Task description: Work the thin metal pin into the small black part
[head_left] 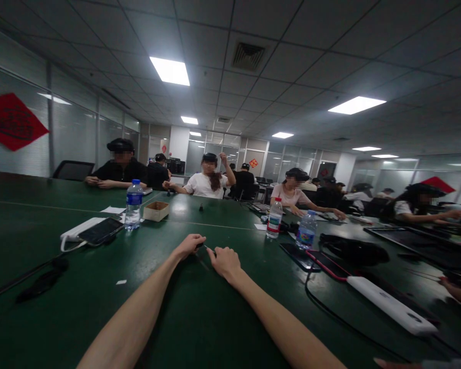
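Both my hands are held close together over the green table [138, 287], arms stretched forward. My left hand [189, 246] is closed, thumb and fingers pinching a small dark piece that is too small to name. My right hand [225, 262] is closed too, its fingers curled around something dark that is mostly hidden. A thin, pale, shiny bit shows in the narrow gap between the fingertips; whether it joins the two dark pieces I cannot tell. Beyond the hands stands a small open-topped wooden box [155, 211]. A tiny dark item [201, 207] sits farther back.
At left are a water bottle [133, 205], a phone [101, 231] and a white power bank [80, 228]. To the right stand a red-capped bottle [274, 218] and a blue-capped bottle [306, 230], with a cable and a long white device [392, 305]. Several people sit around.
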`<state>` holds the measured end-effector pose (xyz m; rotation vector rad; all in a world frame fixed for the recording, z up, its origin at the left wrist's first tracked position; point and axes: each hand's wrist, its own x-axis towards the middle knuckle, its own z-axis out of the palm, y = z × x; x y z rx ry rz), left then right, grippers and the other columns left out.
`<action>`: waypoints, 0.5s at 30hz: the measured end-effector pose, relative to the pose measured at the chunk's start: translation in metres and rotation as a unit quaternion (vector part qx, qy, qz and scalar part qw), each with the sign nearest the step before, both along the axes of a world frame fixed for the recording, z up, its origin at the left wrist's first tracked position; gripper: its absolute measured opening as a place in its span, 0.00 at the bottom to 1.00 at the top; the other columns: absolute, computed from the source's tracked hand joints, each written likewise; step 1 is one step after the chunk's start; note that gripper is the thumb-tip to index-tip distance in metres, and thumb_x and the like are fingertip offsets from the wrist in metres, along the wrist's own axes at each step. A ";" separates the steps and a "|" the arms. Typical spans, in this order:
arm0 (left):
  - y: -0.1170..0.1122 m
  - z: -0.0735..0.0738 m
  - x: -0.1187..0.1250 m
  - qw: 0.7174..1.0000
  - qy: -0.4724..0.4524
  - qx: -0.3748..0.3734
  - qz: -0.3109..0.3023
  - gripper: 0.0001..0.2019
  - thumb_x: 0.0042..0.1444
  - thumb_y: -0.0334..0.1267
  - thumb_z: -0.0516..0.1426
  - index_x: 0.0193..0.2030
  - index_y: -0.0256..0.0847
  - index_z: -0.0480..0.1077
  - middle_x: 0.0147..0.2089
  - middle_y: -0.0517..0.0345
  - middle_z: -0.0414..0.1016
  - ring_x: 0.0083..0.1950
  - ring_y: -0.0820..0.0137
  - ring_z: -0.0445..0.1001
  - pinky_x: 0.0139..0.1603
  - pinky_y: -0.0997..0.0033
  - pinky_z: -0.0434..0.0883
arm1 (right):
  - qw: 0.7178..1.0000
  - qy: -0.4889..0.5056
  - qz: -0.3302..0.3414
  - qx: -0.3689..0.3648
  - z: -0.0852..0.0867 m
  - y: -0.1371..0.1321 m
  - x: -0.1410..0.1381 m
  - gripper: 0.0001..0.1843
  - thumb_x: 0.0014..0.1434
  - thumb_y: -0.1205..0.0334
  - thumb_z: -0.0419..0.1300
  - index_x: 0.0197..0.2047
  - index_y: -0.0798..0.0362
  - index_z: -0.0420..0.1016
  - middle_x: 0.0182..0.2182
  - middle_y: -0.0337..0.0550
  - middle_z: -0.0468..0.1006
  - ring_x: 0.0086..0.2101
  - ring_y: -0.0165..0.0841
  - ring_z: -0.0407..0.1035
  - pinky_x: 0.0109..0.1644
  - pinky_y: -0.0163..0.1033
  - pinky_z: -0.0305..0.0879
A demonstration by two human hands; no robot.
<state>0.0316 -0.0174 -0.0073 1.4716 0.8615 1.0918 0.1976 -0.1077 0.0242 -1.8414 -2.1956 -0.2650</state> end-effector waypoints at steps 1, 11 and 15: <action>0.000 0.000 0.000 1.000 -0.001 0.000 0.001 0.25 0.42 0.60 0.63 0.27 0.38 0.62 0.19 0.69 0.56 0.17 0.80 0.54 0.19 0.77 0.46 | 1.000 0.001 0.002 0.000 0.000 0.000 0.000 0.38 0.68 0.37 0.35 0.45 0.55 0.78 0.43 0.58 0.80 0.41 0.44 0.76 0.43 0.44 0.68; 0.006 -0.003 0.001 0.999 -0.031 0.000 0.037 0.25 0.44 0.61 0.61 0.28 0.40 0.60 0.20 0.70 0.54 0.16 0.80 0.53 0.18 0.78 0.44 | 1.000 0.007 0.006 0.002 -0.001 0.001 0.002 0.38 0.68 0.38 0.34 0.45 0.54 0.78 0.41 0.57 0.80 0.41 0.43 0.76 0.43 0.43 0.68; 0.007 -0.004 0.002 0.998 -0.038 -0.002 0.044 0.25 0.45 0.61 0.60 0.28 0.41 0.59 0.20 0.70 0.53 0.16 0.80 0.52 0.18 0.78 0.43 | 1.000 0.006 0.006 0.007 -0.002 0.001 0.002 0.39 0.68 0.37 0.34 0.44 0.54 0.79 0.41 0.57 0.80 0.41 0.43 0.76 0.42 0.43 0.68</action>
